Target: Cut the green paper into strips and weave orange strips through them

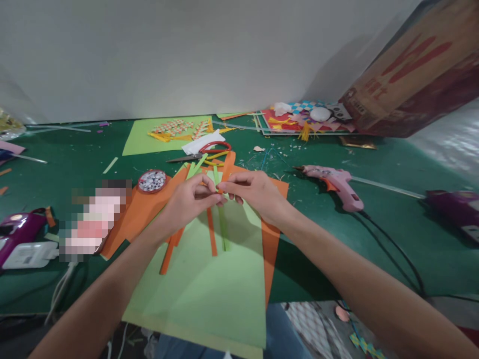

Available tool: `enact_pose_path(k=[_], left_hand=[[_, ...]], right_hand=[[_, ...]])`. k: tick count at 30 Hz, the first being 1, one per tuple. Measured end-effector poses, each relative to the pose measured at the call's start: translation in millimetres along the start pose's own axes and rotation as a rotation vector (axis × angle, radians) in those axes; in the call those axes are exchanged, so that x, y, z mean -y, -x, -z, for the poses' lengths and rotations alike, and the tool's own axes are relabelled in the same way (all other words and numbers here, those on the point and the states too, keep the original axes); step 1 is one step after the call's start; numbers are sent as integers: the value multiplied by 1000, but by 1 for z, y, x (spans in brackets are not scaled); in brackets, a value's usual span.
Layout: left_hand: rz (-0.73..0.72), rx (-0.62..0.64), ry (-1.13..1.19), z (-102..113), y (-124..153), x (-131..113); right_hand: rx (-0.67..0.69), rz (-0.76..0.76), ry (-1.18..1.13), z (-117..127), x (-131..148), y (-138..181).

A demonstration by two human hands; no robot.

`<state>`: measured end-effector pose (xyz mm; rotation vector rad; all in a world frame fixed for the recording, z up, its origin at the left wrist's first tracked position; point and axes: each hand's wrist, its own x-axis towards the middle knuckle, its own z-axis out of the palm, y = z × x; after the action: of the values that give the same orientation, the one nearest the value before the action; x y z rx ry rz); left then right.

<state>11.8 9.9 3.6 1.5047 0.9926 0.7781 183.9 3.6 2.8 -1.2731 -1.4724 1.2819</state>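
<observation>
My left hand (191, 198) and my right hand (254, 192) meet over the middle of the table, fingers pinched together on thin paper strips. An orange strip (211, 234) and a green strip (223, 230) hang down from the pinch. Below them lies a light green paper sheet (209, 284) on top of orange paper sheets (142, 212). More loose orange and green strips fan out just beyond my fingers.
Red-handled scissors (209, 149) lie behind my hands. A round tin of googly eyes (151, 180) sits to the left. A pink glue gun (337, 184) with a black cord rests on the right. A cardboard box (415, 75) and finished paper crafts (303, 119) stand at the back right.
</observation>
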Motion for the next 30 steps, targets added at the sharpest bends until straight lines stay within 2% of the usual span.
enact_pose_path(k=[5,30], left_hand=[[-32,42,23,1,1,0],[-48,10,17,1,1,2]], right_hand=[[-1,45,-19,0,-1,-1],[14,56,22,-1,2,0]])
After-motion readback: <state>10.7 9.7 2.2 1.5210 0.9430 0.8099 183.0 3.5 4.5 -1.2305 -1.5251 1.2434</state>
